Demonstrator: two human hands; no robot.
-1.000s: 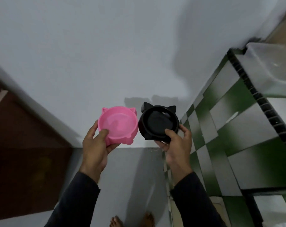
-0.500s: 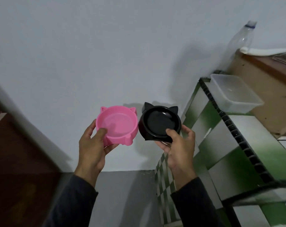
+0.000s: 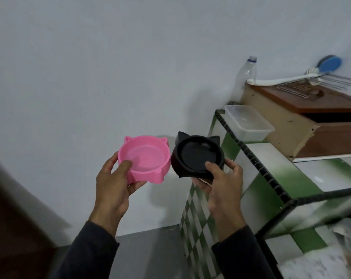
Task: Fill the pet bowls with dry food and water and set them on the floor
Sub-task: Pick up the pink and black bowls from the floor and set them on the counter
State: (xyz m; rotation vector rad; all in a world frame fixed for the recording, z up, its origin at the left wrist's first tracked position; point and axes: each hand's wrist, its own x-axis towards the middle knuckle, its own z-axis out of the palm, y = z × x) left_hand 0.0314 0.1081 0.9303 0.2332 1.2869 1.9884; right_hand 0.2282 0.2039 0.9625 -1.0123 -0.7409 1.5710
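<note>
We had lifted our gaze to the tiled counter [image 3: 287,178]; our left hand [image 3: 112,190] gripped the empty pink bowl [image 3: 144,158], our right hand [image 3: 221,184] the empty black bowl [image 3: 197,155], held mid-air, filling yet to begin.

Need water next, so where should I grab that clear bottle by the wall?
Take the clear bottle round its upper body below the neck, coming from the left front. It stands upright against the wall, and the wooden box hides its lower half and blocks its right side.
</note>
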